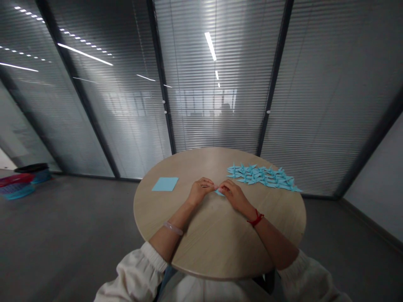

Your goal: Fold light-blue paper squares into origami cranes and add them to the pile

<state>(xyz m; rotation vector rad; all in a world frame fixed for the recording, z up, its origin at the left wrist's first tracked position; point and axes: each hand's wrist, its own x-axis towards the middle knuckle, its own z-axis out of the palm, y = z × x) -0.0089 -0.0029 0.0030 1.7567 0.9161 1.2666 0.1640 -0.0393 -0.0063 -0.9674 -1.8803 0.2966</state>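
Between my two hands, near the middle of the round table, is a small piece of folded blue paper (219,192), mostly covered by the fingers. My left hand (200,191) pinches it from the left, fingers closed together. From the right, my right hand (232,193) grips its other side with thumb and fingertips. Left of the hands lies a flat blue square of paper (165,184). Rows of folded blue paper cranes (262,176) sit at the table's far right.
The round wooden table (217,260) stands before a glass partition with blinds (217,121). On the floor at far left are a red and blue basket (17,186) and a dark-rimmed blue one (39,173).
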